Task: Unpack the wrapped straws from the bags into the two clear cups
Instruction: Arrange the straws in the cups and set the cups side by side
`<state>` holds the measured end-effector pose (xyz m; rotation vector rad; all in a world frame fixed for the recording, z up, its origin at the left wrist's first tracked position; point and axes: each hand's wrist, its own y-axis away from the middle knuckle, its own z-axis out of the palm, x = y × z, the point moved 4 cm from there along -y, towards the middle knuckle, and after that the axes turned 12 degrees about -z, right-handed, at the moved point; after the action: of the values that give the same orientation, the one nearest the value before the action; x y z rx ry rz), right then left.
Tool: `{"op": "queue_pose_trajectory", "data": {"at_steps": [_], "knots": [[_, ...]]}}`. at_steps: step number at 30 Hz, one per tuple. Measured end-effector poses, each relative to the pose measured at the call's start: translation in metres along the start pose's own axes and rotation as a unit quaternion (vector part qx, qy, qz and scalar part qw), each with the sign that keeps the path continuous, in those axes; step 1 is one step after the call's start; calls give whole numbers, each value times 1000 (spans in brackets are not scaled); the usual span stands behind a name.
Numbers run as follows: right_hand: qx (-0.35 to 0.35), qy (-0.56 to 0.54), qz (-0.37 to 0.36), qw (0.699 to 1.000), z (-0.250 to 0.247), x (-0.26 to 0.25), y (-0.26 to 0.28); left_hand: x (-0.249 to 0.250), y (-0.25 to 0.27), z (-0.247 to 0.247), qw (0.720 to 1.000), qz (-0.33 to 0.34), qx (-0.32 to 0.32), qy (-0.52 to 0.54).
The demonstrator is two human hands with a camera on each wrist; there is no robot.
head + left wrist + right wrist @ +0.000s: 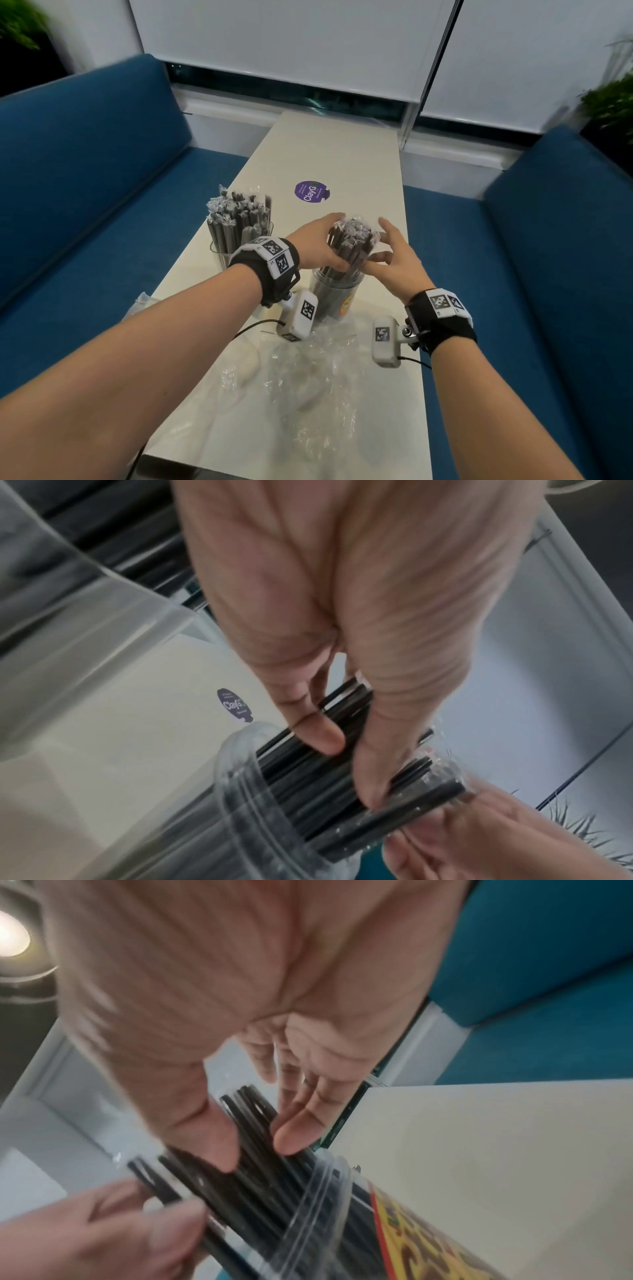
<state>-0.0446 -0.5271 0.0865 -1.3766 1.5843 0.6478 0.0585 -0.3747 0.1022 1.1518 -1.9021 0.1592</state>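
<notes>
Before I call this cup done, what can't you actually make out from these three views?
- Cup base, head view: hidden behind the left wrist camera.
- Empty bags, head view: clear crumpled film; any straws left inside cannot be told.
- Straw count in the near bundle: left hand and right hand cover its sides.
- Cup label, right wrist view: blurred, cut off by the edge.

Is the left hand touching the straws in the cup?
Touching: left wrist view shows the left hand fingers curled against the straws.
</notes>
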Motion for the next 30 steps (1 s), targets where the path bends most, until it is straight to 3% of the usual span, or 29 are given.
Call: {"op": "queue_pose_trajectory", "data": {"at_steps": [2, 6, 12, 16, 20, 25, 30], "knots": [[-17, -8, 5, 1000, -2, 6, 4, -6, -2, 0, 1000, -13, 13, -1], [-104, 86, -29, 990, 6, 7, 1, -7, -1, 6, 999, 1, 16, -28], [30, 63, -73, 995, -11, -7, -18, -2, 0, 0, 996, 18, 48, -73], [-47, 118, -53, 990, 0, -3, -19, -11, -2, 3, 996, 1, 35, -81], [39, 72, -43, 996, -5, -1, -20, -11, 0, -4, 995, 2, 75, -59], [-20, 114, -31, 993, 0, -3, -7, -12, 4, 0, 994, -6, 31, -107], [41, 94, -9, 995, -8, 2, 7, -10, 9, -6, 992, 16, 64, -110]]}}
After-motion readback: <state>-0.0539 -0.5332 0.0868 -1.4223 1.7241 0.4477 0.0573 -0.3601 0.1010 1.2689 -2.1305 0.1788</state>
